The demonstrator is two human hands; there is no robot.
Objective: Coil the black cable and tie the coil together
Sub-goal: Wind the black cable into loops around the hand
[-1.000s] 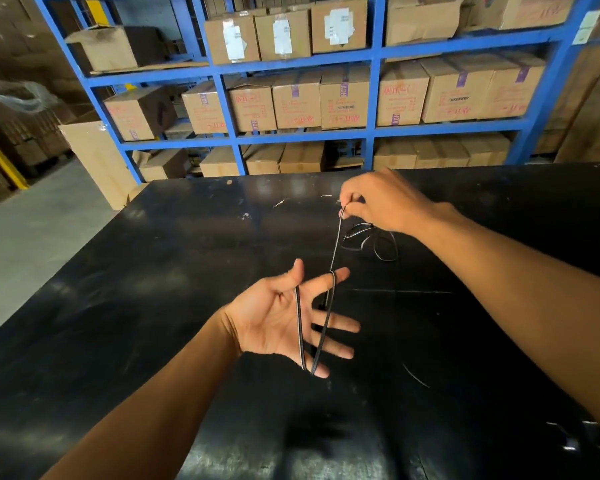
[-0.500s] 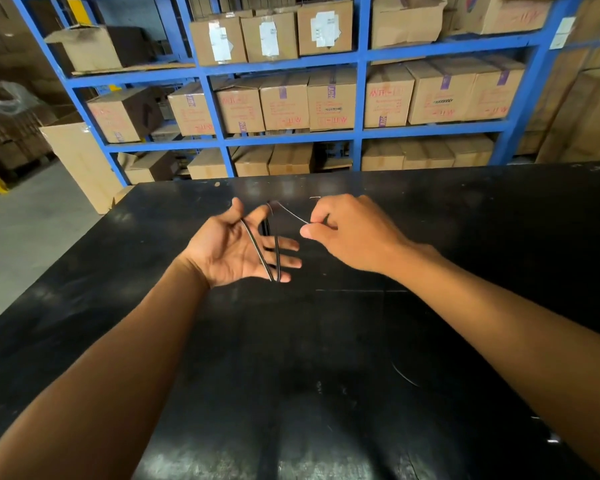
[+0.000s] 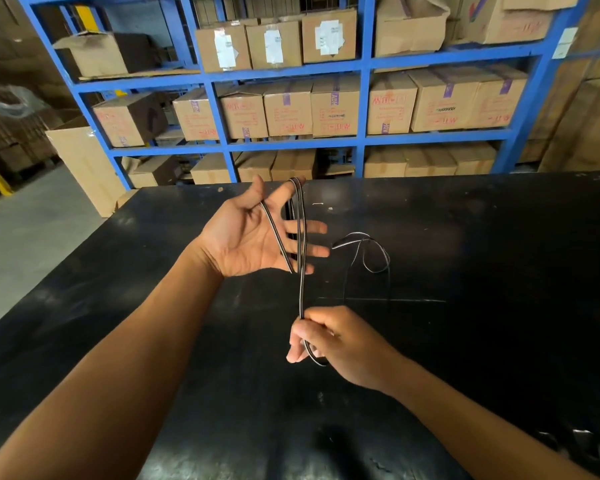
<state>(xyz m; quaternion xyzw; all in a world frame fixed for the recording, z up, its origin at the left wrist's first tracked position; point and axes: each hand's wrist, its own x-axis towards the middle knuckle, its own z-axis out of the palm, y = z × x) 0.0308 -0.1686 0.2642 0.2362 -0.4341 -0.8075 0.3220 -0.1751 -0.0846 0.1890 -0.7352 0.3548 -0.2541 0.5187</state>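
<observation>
Right hand [image 3: 333, 341] has been lowered, cable [image 3: 302, 289] pinched taut; loops are carried around the spread-open left hand [image 3: 253, 233].

Cable [image 3: 301, 237] between hands over table [image 3: 465, 237], shelves [image 3: 363, 98] behind.

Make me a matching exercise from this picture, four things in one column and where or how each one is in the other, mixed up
Things:
1. left hand
2. right hand
3. black cable
4. cardboard boxes

States:
A. stacked on the blue shelves
B. open, palm up, fingers spread
C. closed low down, pinching a strand
D. looped around spread fingers, loose end on the table

Pairs: 1-B, 2-C, 3-D, 4-A
</observation>
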